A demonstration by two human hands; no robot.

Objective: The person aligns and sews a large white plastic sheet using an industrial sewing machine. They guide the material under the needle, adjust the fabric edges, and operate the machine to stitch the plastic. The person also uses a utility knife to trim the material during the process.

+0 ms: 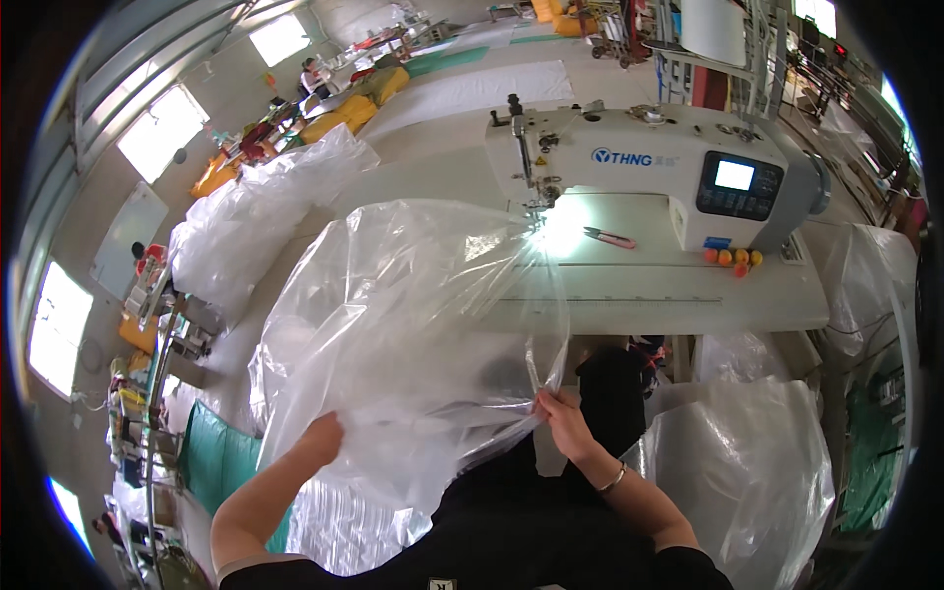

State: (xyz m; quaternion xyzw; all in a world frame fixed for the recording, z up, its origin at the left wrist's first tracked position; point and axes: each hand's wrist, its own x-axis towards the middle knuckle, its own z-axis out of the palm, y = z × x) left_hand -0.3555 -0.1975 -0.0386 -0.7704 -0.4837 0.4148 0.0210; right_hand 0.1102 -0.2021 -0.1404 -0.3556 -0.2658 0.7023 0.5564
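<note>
A large clear plastic bag [393, 295] spreads over the front left of the sewing table and hangs toward my lap. Its far right corner is gathered under the needle of a white sewing machine [590, 147], where a bright lamp glares. My left hand [323, 438] is closed on the bag's near left part, its fingertips hidden by the film. With my right hand [562, 418], wearing a bracelet, I pinch the near right edge of the same bag. Pink-handled thread snips [612, 238] lie on the machine bed, right of the needle.
Small orange and red balls [733, 258] sit by the machine's base. More clear plastic [246, 226] is heaped at the far left, and another pile of plastic sheets [742, 462] hangs beside me on the right. Other people work at distant tables.
</note>
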